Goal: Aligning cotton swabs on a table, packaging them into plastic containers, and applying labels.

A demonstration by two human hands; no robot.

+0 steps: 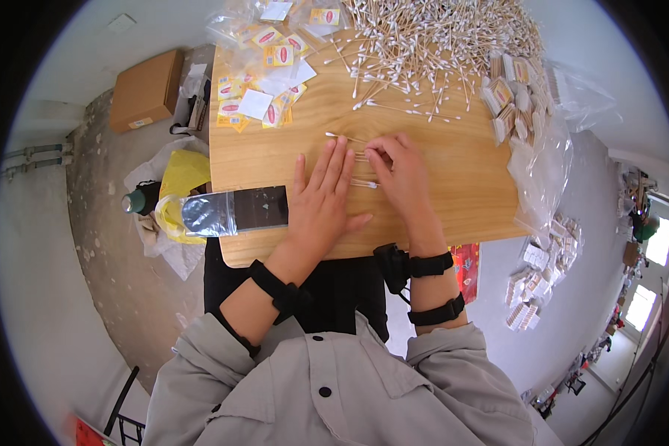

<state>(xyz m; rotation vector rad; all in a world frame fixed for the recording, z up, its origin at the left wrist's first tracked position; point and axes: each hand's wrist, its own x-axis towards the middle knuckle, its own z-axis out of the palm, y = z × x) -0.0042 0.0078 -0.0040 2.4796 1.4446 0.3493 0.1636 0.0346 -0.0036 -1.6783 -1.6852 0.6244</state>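
Observation:
My left hand (321,195) lies flat on the wooden table (438,212), fingers stretched and thumb out to the side. Several cotton swabs (364,183) lie sideways between my hands, partly covered by the left fingers. My right hand (400,171) pinches with thumb and index finger at the right ends of swabs in this small row; how many it grips is hidden. One swab with a white tip (330,134) sticks out above the left fingertips. Farther off, a large heap of loose cotton swabs (442,48) spreads over the back of the table.
Yellow-and-white cards (278,56) and clear bags lie at the back left. Packed swab bundles (524,111) sit at the right edge beside clear plastic (543,163). A dark flat object in a clear pouch (260,207) is at the left. A cardboard box (147,89) stands beyond.

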